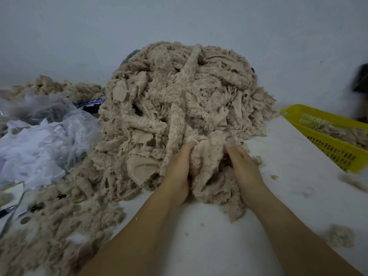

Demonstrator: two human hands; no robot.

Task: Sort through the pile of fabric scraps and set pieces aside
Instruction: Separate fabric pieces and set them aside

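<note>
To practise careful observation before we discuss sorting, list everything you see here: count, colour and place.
scrap pile: one, beige, table centre, spreading left
held scrap: one, beige, pile's near edge
basket: one, yellow, right, beige scraps inside
plastic bag: one, clear, left
white pieces: several, white, left
loose tufts: few, beige, right
table: one, white, underneath
left hand: grip on held scrap
right hand: grip on held scrap

Likely a textile workshop: heaped fabric scraps (179,100), yellow sorting basket (322,136).
</note>
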